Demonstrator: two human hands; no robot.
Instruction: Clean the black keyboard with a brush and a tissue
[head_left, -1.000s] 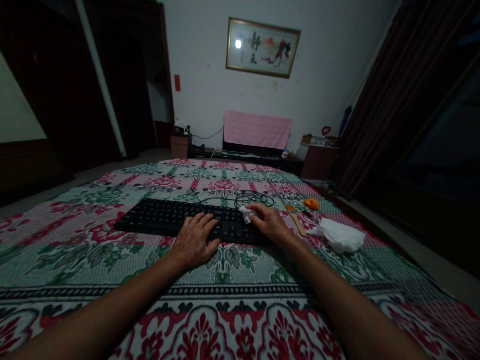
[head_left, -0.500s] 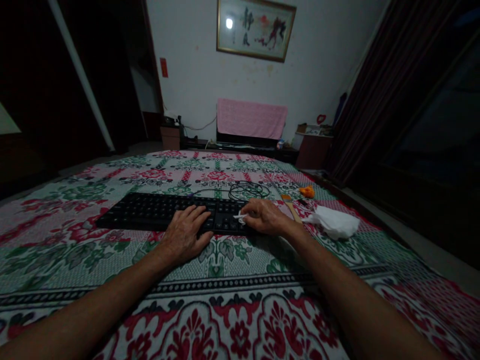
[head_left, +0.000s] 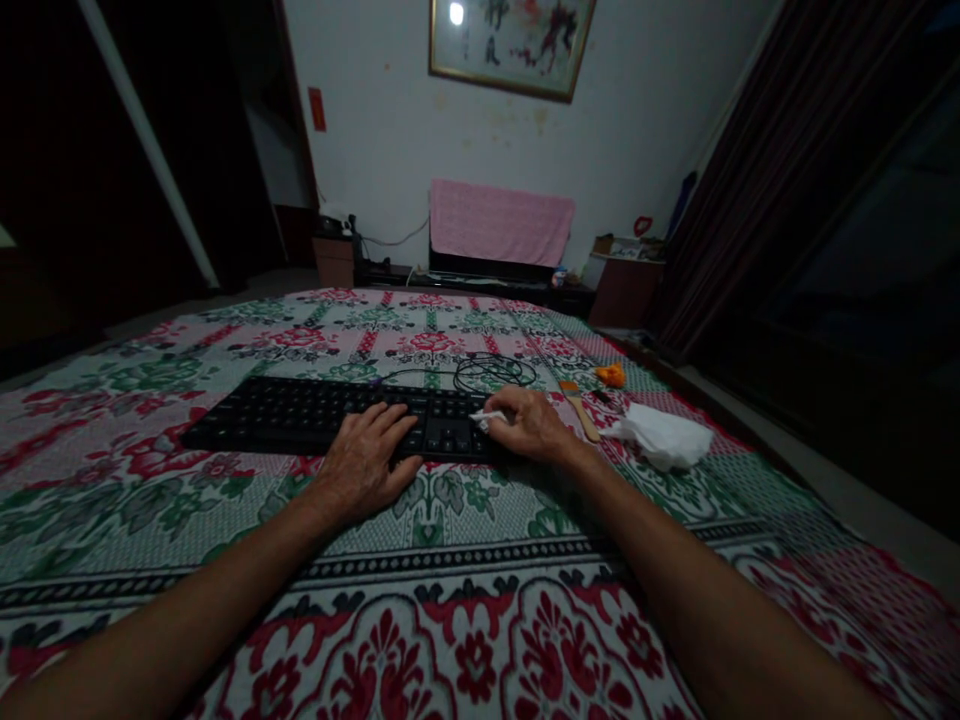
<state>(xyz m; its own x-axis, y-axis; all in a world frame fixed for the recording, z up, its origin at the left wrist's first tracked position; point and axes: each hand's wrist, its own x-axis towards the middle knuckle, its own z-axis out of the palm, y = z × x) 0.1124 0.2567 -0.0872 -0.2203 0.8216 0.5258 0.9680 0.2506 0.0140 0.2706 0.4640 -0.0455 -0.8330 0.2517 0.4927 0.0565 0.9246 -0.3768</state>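
Note:
A black keyboard (head_left: 300,415) lies across a floral bedspread (head_left: 465,600). My left hand (head_left: 367,460) rests flat on the keyboard's right half, fingers stretched out. My right hand (head_left: 529,425) is closed on a small white tissue wad (head_left: 484,418) and presses it against the keyboard's right end. The keyboard's black cable (head_left: 491,372) lies coiled just behind it.
To the right of my right hand lie a small wooden-handled brush (head_left: 581,410), an orange object (head_left: 611,375) and a crumpled white tissue (head_left: 664,437). The bed's right edge drops to the floor. Low furniture with a pink cloth (head_left: 499,222) stands at the far wall.
My right hand has slid the white tissue wad a little toward me along the keyboard's right end. The view has tilted down slightly. My left hand stays on the keys.

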